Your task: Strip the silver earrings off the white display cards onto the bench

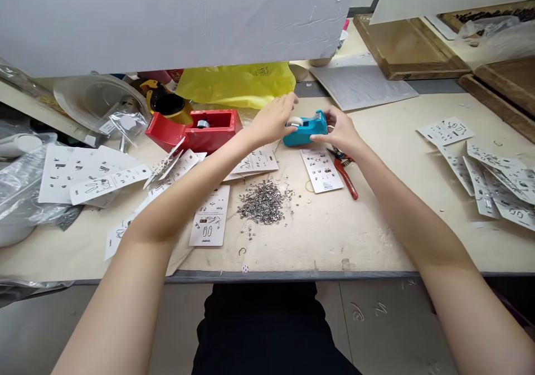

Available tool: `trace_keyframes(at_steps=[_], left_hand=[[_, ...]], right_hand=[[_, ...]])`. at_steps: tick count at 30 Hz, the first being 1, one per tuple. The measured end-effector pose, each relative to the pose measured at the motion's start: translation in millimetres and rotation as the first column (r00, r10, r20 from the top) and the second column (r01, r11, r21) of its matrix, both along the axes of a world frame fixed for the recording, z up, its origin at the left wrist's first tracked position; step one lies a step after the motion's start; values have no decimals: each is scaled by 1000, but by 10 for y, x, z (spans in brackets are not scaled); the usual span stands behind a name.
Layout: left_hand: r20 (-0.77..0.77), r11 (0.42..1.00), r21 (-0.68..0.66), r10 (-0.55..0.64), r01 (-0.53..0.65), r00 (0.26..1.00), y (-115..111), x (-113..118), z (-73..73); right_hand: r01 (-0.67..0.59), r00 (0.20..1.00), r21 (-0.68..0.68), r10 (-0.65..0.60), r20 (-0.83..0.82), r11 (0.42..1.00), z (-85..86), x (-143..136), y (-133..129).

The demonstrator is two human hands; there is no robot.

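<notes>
A small blue tape dispenser [305,132] with a white roll of tape [295,121] is between my two hands at the back of the worktop. My left hand [273,120] is closed at its left end, thumb against the side by the roll and fingers curved above. My right hand [340,131] grips the other end, its fingers partly hidden behind. In front lie a heap of small metal pieces [264,203], a printed jewellery card [321,170] and red-handled pliers [346,178]. Another jewellery card [209,217] rests left of the heap.
A larger red tape dispenser [213,132] stands behind my left forearm. Jewellery cards [92,174] lie at the left, and more cards [501,180] fan out at the right. Wooden trays [412,46] sit at the back right. A white panel [179,18] overhangs the back.
</notes>
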State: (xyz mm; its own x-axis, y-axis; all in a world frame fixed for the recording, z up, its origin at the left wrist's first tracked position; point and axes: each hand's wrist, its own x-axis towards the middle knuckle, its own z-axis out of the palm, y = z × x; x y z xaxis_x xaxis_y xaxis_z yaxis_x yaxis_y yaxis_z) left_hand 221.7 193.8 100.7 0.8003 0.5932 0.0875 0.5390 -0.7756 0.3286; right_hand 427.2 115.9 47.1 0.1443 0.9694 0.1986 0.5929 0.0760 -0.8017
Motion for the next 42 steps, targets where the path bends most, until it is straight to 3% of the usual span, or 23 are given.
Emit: trace_keyframes(at_steps=[4, 8, 11, 15, 19, 23, 27, 32, 42], left_hand=[[-49, 996, -63, -68, 65, 996, 144, -12, -90], [-73, 992, -87, -99, 92, 992, 169, 16, -66], [-100, 993, -79, -98, 90, 990, 165, 50, -55], [-129, 996, -51, -76, 70, 989, 193, 144, -153], [-150, 997, -47, -71, 64, 986, 223, 210, -270], [-137, 996, -54, -80, 73, 987, 207, 196, -288], [-130, 995, -69, -80, 72, 988, 195, 178, -274], [-122, 995, -78, -77, 68, 989, 209, 178, -296], [-110, 995, -76, -74, 66, 991, 196, 180, -327]], right_hand=[[-61, 995, -45, 64, 75, 997, -150, 151, 68], [-84, 986, -78, 94, 135, 993, -148, 249, 52], [-107, 978, -55, 115, 173, 993, -75, 242, 22], [-86, 949, -22, 88, 303, 996, 57, 183, 19], [-74, 868, -39, 84, 490, 996, 172, 125, 53], [-75, 800, -118, 131, 586, 990, 284, 108, 157], [-93, 799, -263, 230, 556, 960, 421, 160, 367], [-129, 843, -450, 337, 419, 884, 567, 269, 549], [-113, 902, -434, 275, 332, 894, 598, 347, 508]])
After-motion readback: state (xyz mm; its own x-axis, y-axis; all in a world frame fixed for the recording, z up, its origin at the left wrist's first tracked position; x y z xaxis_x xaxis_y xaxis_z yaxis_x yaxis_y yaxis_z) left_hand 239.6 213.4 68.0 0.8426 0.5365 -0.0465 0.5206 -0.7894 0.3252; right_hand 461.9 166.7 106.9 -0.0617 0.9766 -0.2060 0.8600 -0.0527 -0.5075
